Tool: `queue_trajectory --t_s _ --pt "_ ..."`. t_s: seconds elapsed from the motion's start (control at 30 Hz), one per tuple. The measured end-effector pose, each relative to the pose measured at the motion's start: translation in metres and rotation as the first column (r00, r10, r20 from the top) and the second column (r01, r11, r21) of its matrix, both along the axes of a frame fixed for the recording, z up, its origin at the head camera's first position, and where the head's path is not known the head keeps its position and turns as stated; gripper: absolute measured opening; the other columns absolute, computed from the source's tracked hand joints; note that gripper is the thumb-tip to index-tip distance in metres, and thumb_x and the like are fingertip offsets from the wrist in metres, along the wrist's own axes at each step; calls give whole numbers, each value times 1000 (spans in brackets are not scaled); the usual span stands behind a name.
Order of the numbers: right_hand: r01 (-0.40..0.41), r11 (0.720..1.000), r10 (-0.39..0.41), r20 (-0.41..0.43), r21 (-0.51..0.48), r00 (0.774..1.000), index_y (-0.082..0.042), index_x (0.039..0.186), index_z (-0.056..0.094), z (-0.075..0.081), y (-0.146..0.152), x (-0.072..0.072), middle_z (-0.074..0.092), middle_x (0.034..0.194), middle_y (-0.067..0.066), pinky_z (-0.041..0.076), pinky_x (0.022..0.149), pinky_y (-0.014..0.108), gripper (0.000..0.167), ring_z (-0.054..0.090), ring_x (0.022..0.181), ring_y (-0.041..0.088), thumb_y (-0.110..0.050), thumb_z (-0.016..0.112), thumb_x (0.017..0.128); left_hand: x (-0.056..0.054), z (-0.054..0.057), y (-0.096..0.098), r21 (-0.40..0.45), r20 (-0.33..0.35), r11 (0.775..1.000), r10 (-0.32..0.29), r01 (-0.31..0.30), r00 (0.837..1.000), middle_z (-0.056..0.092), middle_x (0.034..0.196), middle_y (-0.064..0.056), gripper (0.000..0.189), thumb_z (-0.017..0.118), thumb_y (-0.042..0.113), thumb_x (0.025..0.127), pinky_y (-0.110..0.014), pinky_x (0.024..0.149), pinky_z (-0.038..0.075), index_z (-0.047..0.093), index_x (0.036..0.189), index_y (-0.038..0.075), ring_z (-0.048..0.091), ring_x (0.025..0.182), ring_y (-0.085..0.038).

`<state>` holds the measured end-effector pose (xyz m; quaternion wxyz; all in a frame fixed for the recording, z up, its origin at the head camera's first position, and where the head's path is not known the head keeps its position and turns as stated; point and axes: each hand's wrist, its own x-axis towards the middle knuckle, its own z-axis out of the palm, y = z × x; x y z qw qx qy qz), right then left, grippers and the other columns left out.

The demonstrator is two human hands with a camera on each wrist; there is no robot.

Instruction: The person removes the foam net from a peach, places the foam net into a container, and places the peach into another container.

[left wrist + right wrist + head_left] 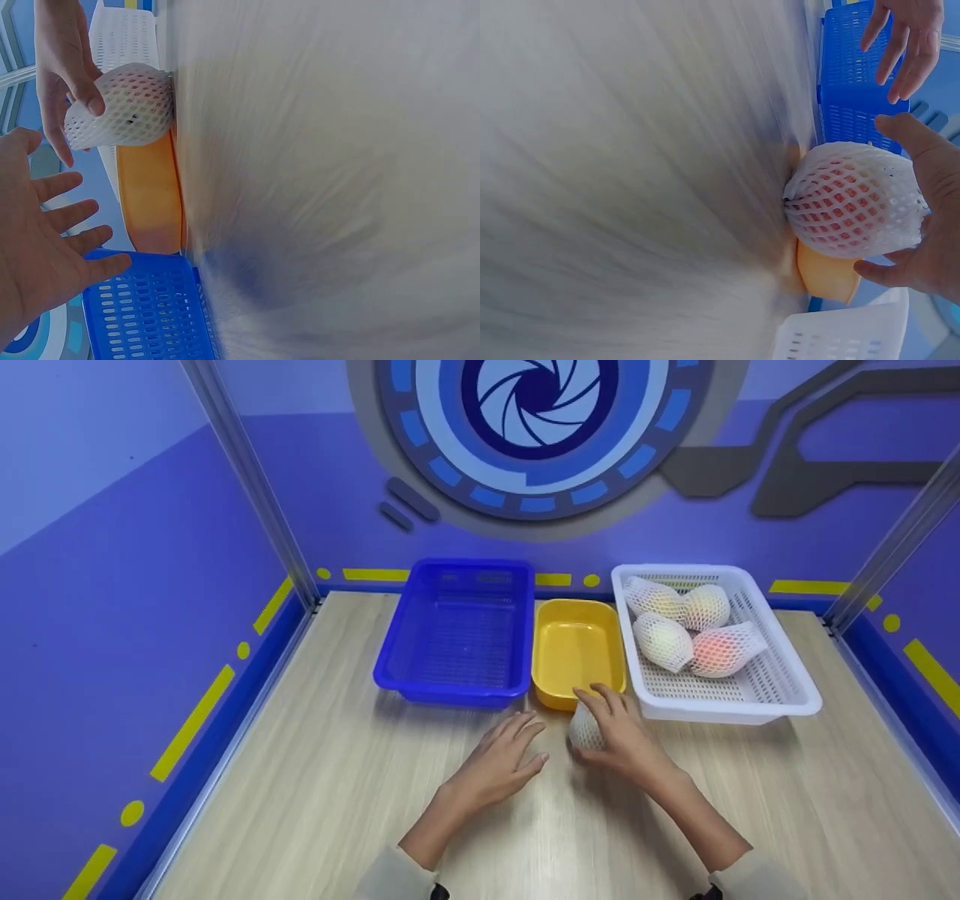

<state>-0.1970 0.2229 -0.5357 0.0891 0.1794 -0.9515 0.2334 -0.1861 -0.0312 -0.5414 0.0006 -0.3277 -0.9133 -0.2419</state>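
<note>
On the table in front of the yellow tray stands a round fruit (584, 731) in a white foam net; reddish skin shows through the mesh in the right wrist view. My right hand (628, 736) is around it from the right, thumb and fingers spread wide to either side. Fingertips and the netted fruit (847, 199) look apart in the right wrist view. My left hand (491, 765) hovers left of the fruit, palm towards it, holding nothing. In the left wrist view the fingers of this left hand (45, 240) are spread and nearly straight.
A blue basket (517, 690) stands at the back left, with the yellow tray (577, 649) beside it. To the right, a white basket (787, 690) holds several netted fruits (664, 641). Blue printed walls (315, 495) enclose the wooden table (300, 810).
</note>
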Motion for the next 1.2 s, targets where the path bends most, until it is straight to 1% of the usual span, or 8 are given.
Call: queue_trajectory --t_s 0.2,0.37,0.53,0.63,0.73,0.9,1.0,1.2 --pt "-49 998 50 -27 35 998 -7 131 61 3 -2 -1 52 134 20 46 101 62 69 46 123 45 -24 93 71 1 -1 1 -3 9 1000 0 0 1000 38 160 -11 55 40 47 107 -55 120 29 47 151 14 32 149 -33" --pt "-38 995 39 -8 90 999 -3 119 58 2 -2 -2 55 126 19 50 97 58 61 49 114 43 -21 92 71 4 -1 3 -3 2 1000 0 0 1000 39 160 -9 54 41 46 107 -55 119 31 48 150 14 33 149 -32" --pt "-37 990 34 26 133 999 -6 128 54 2 0 -3 57 119 20 48 92 60 68 50 109 46 -16 90 71 6 1 5 3 2 1000 -1 1 1000 40 160 -7 53 42 44 107 -56 118 32 48 150 14 34 148 -30" --pt "-63 986 54 60 156 997 -13 133 60 6 1 -3 56 123 20 50 90 61 68 47 113 47 -16 90 72 4 1 5 4 -10 1000 -2 2 1000 41 159 -8 52 42 44 107 -56 118 33 49 149 13 35 148 -31" --pt "-80 983 63 106 165 992 -17 129 67 6 1 -3 53 130 18 50 91 64 59 43 121 48 -18 90 74 2 0 5 8 -17 1000 -6 6 1000 41 159 -9 52 43 44 107 -56 118 33 49 148 13 35 148 -31" --pt "-94 982 64 176 165 982 -18 127 64 1 2 -2 46 146 18 46 98 70 59 37 134 53 -22 89 74 2 -2 4 -2 -5 1000 -5 5 1000 40 160 -9 52 44 43 107 -55 119 31 49 149 13 34 148 -32" --pt "-97 984 73 160 148 984 -17 125 63 -2 2 -2 48 144 19 48 96 68 59 43 129 54 -21 90 73 2 -3 3 -13 -5 1000 1 -1 1000 39 160 -8 52 43 44 107 -53 120 31 49 149 14 34 148 -31" --pt "-109 988 102 66 108 993 -13 118 66 -5 3 -4 56 132 19 50 92 63 54 53 114 51 -14 91 71 1 -1 4 -9 4 1000 1 -1 1000 38 160 -8 53 42 45 107 -53 120 30 48 150 15 33 149 -31"
